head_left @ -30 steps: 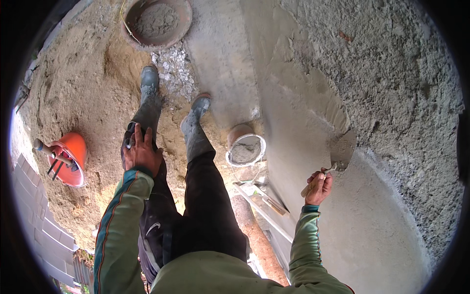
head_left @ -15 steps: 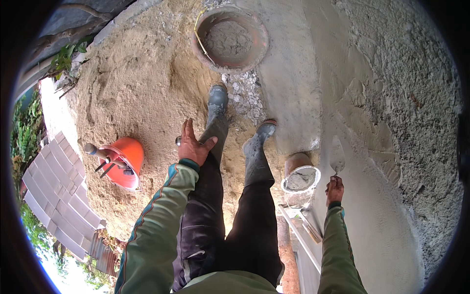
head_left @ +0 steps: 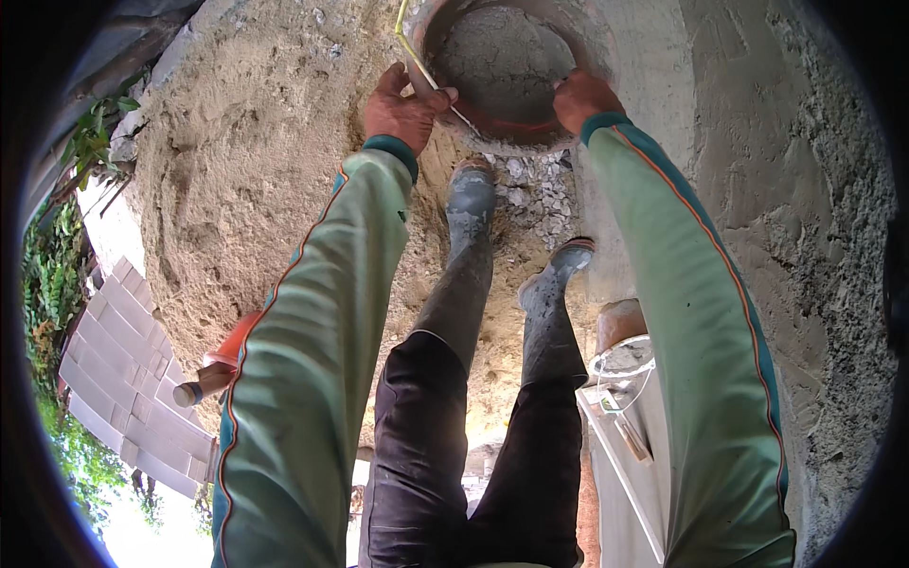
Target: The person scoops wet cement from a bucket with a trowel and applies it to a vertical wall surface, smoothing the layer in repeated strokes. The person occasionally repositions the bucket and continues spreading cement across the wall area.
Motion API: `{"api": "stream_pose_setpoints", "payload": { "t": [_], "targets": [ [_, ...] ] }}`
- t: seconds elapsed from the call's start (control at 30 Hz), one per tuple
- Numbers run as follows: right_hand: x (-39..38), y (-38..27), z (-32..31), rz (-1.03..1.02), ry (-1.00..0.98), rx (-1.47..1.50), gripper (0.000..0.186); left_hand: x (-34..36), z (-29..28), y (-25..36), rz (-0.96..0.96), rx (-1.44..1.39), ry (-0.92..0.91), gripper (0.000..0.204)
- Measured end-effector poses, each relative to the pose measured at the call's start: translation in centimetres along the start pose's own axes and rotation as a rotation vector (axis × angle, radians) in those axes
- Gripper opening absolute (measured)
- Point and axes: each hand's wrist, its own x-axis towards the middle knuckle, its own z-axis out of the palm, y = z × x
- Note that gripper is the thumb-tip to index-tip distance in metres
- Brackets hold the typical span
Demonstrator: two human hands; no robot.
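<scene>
Two hands reach to the top of the frame and meet a round mortar pan, a shallow basin caked with grey mortar. The left hand is curled on the pan's left rim, fingers closed over the edge, with a thin yellow strip running up past its knuckles. The right hand grips the right rim, fingers folded down onto the edge. Both sleeves are pale green with an orange stripe and dark cuffs.

The pan sits at the upper centre of the frame, on a mound of sand that fills the upper left, and touches the smooth grey plaster band at its right. Just below the pan lies a patch of broken grey rubble. Two mortar-smeared rubber boots stand in the middle, the left one right under the pan, the right one lower and near the rubble.

At right a rough rendered wall curves down the frame. At lower right centre a small clear-rimmed bucket with grey mix stands beside a reddish pot, close to the right sleeve. At left centre an orange object with a wooden handle pokes from behind the left sleeve, partly hidden. Grey paving blocks and greenery fill the lower left.
</scene>
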Motion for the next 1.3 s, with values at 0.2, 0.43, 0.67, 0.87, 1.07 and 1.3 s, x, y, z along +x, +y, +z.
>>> {"api": "stream_pose_setpoints", "payload": {
  "t": [0.2,0.43,0.67,0.87,1.07,1.3],
  "targets": [
    [-7.4,-5.6,-0.5,-0.378,-0.069,-0.151,0.036,1.7,-5.2,-2.4,0.073,-0.139,-0.08,0.064],
    [-2.5,-9.2,-3.7,0.408,-0.73,1.492,0.037,1.3,-1.0,-2.2,0.091,0.259,0.003,0.048],
    [-2.9,-3.2,-6.4,0.022,-0.605,-0.111,0.033,-0.8,-1.0,-6.0,0.081,0.046,-0.002,0.059],
    [-1.6,3.1,-4.6,-0.081,-0.054,-0.249,0.036,-1.1,1.0,-6.3,0.098,-0.167,-0.012,0.063],
    [-3.0,-1.7,4.9,-0.133,-0.218,0.211,0.043,-2.6,0.9,-6.7,0.068,-0.187,-0.078,0.06],
    [-9.4,2.8,4.0,-0.033,-0.225,0.496,0.044,-10.1,0.5,-4.5,-0.038,0.061,0.248,0.102]
  ]
}}
